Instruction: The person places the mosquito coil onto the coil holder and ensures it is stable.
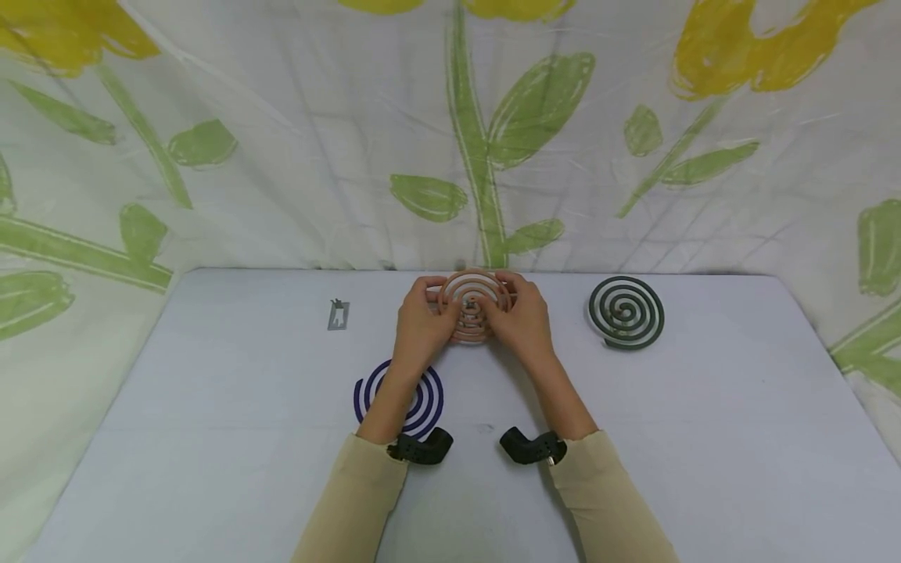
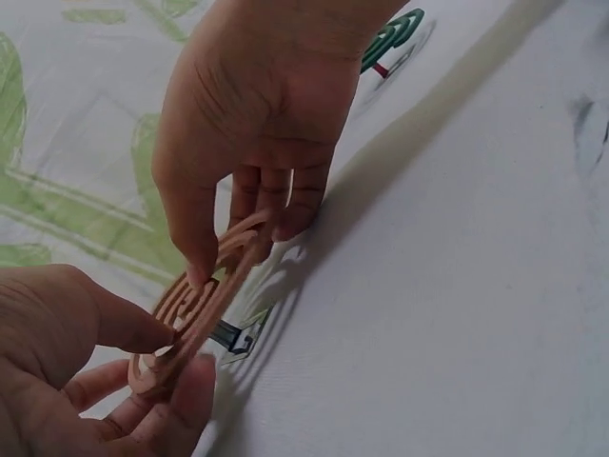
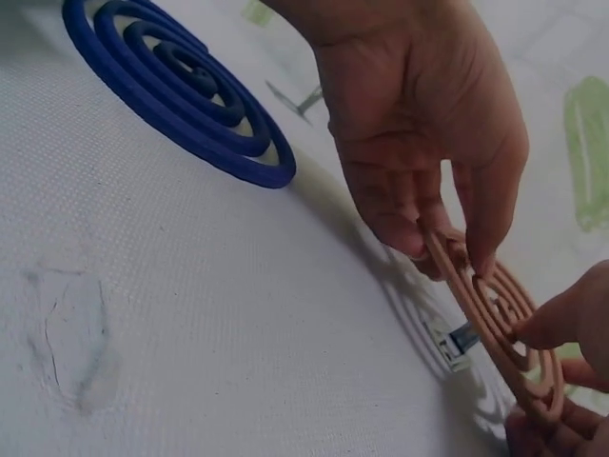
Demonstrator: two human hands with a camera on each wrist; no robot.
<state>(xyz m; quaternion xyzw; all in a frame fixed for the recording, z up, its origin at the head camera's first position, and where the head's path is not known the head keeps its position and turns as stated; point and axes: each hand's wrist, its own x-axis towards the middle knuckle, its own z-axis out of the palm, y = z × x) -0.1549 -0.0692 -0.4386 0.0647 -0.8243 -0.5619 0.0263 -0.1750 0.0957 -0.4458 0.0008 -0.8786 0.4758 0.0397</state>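
Observation:
A brown mosquito coil is held between both hands at the back middle of the table. My left hand grips its left side, thumb on the upper face and fingers under the edge. On the right side my right hand pinches it the same way, with its thumb near the centre. The coil is tilted in the wrist views. Beneath it stands a small metal coil stand, its upright reaching up to the coil's underside. Whether the stand's tip is fitted into the coil, I cannot tell.
A blue coil lies near the left forearm, partly covered by it in the head view. At the back right is a dark green coil, raised on a support. Another metal stand sits at the back left. A flower-printed curtain hangs behind the table.

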